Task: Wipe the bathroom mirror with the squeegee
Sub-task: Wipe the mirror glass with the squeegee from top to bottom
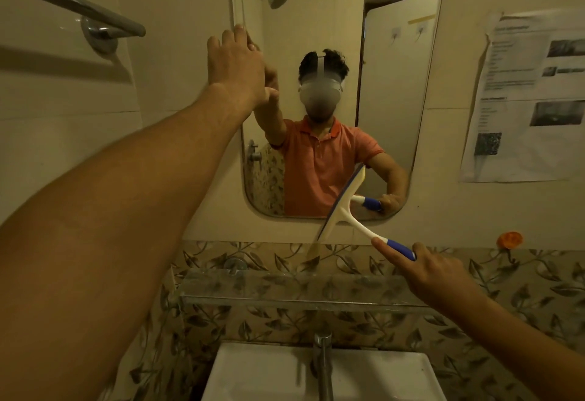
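Observation:
The bathroom mirror (389, 90) hangs on the wall ahead, tall with rounded corners. My left hand (235, 65) rests flat against its upper left edge, fingers spread, holding nothing. My right hand (424, 266) grips the blue end of the squeegee (343, 210) handle, index finger stretched along it. The white squeegee head is tilted and lies across the mirror's bottom edge, its lower end over the wall below the glass. The mirror reflects a person in an orange shirt and the squeegee.
A glass shelf (285, 290) runs below the mirror, above a white basin (253, 375) with a metal tap (323, 359). A towel bar (72, 5) sticks out at upper left. Printed paper sheets (528, 97) hang on the right wall, above an orange hook (509, 239).

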{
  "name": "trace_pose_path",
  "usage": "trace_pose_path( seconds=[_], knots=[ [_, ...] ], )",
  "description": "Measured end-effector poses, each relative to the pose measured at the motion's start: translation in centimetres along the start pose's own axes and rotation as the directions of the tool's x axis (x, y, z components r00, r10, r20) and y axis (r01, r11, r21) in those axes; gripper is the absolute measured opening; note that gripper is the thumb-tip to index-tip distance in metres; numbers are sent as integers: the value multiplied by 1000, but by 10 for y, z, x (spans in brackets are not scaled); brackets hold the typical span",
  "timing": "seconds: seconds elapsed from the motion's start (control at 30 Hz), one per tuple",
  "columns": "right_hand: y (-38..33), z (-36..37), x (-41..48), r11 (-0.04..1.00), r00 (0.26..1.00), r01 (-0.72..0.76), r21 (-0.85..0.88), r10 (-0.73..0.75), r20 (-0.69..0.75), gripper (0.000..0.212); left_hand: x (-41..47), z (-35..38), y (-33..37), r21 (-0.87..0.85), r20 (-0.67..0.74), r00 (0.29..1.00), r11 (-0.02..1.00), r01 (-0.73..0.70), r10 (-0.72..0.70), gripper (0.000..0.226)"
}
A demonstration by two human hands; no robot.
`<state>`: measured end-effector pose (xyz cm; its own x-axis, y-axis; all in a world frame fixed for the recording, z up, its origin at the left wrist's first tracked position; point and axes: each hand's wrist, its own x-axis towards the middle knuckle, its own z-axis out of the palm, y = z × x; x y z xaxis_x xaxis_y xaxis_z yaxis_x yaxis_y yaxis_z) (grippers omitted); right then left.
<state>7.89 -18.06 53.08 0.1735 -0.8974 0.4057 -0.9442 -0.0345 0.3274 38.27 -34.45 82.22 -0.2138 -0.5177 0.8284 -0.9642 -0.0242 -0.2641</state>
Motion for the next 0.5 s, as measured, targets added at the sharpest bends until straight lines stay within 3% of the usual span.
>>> trace_pose_path(
  seconds=[0.27, 0.37, 0.5],
  knots=[
    [20, 7, -38, 984, 988, -152, 91, 153, 1, 149, -1, -7, 4, -23, 21, 999, 999, 29, -28, 70],
    [16, 4, -40, 971, 973, -228, 76, 223, 61, 137, -2, -8, 6, -30, 27, 998, 998, 49, -48, 69],
    [5, 7, -45, 970, 971, -237, 52, 237, 13, 120, -7, -10, 10, -49, 35, 996, 995, 86, -85, 75]
  ],
)
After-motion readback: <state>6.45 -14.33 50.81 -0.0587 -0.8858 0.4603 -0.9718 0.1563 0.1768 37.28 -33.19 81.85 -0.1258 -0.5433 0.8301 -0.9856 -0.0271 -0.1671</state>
